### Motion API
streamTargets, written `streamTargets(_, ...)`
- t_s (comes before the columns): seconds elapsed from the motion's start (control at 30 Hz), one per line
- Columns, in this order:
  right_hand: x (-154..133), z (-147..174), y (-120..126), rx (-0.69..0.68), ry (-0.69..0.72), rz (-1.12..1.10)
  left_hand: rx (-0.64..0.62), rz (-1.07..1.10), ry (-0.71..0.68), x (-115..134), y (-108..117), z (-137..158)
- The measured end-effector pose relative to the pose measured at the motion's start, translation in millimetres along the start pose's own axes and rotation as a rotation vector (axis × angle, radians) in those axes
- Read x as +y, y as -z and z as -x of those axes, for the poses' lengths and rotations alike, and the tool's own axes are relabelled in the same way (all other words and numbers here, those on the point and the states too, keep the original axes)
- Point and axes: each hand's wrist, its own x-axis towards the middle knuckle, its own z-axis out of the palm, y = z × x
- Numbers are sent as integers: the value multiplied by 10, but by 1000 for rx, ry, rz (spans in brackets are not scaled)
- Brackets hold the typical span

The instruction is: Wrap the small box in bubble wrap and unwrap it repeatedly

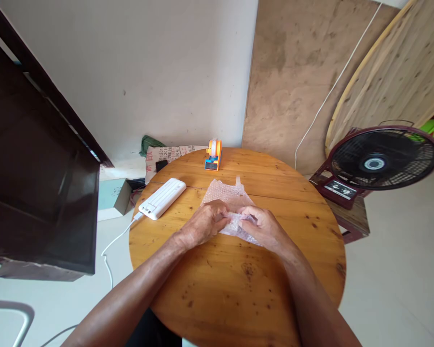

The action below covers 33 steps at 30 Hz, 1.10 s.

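A sheet of clear bubble wrap (pixel 226 191) lies on the round wooden table (pixel 217 284), its near edge bunched up between my hands. My left hand (pixel 210 220) pinches that edge from the left, thumb against fingers. From the right, my right hand (pixel 263 222) grips the same edge, fingers curled in. A short strip of tape or film sticks up at the sheet's far right corner. Whether anything lies inside the folded part, I cannot tell. Beyond the sheet stands an orange and blue tape dispenser (pixel 213 155) with a roll on it.
A white power bank (pixel 162 198) with a white cable (pixel 110 246) lies at the table's left side. To the right, a dark red fan (pixel 378 161) stands on a low wooden stand. Behind the table are a wall and a printed sack (pixel 181 152). A dark cabinet (pixel 39 159) is at left.
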Motion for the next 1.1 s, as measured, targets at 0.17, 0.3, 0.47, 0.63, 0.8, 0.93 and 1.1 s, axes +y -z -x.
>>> streamTargets(0.17,-24,-7,-14,18,-60,-72,-30,97,17,-18,11,-52)
streamTargets(0.3,-5,-14,-23,71,-84,-105,-39,137,24,-47,-3,-74)
streamTargets(0.47,-1,-21,-32,61,-108,-136,-50,203,51,-41,-8,-73)
streamTargets(0.63,9,-38,-56,96,-122,-98,-59,254,109,-41,-16,-72)
streamTargets(0.8,107,-59,-91,101,-56,-101,-59,274,196,-80,-57,-73)
streamTargets(0.93,48,-34,-84,163,85,4,-80,322,234,-69,-52,-86)
streamTargets(1.1,-36,-31,-90,106,357,101,-107,396,180,-34,-50,-94)
